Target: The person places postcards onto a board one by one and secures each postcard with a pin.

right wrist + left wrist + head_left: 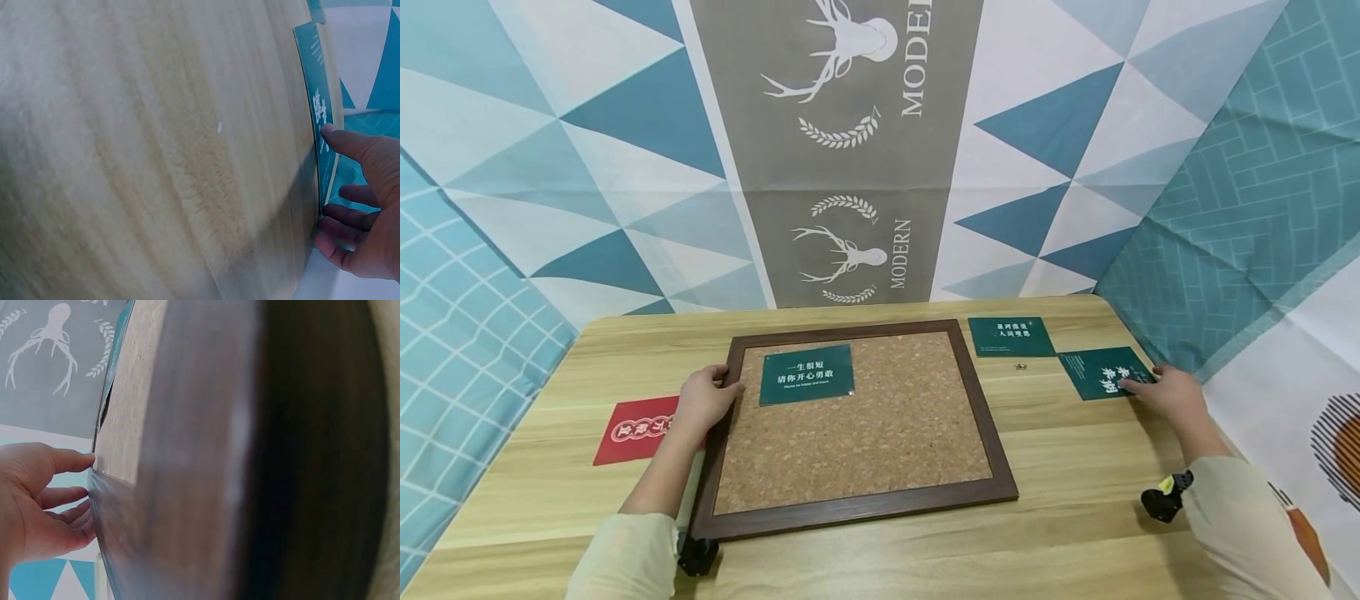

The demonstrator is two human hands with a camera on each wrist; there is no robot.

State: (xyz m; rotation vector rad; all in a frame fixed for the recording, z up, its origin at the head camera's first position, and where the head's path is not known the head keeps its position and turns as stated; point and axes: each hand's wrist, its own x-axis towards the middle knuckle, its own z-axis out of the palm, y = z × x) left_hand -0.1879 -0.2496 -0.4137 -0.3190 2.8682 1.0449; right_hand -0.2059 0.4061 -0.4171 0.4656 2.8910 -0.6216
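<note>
A cork board (880,433) in a dark brown wooden frame lies on the table, turned slightly. My left hand (706,402) holds its left side, the thumb over the frame and the fingers along the outer edge; the left wrist view shows this hand (47,503) too. On the cork's upper left lies a green card (807,375) with white lettering. At the table's right edge my right hand (1174,398) pinches another green card (1097,372). In the right wrist view, the thumb of this hand (372,194) lies on the card's face and the other fingertips are at its edge.
Right of the board's top corner lies a third green card (1011,337), with a small brass-coloured item (1020,367) just below it. A red card (634,431) is partly hidden behind the left forearm. Patterned cloth (850,167) hangs behind the wooden table (925,558).
</note>
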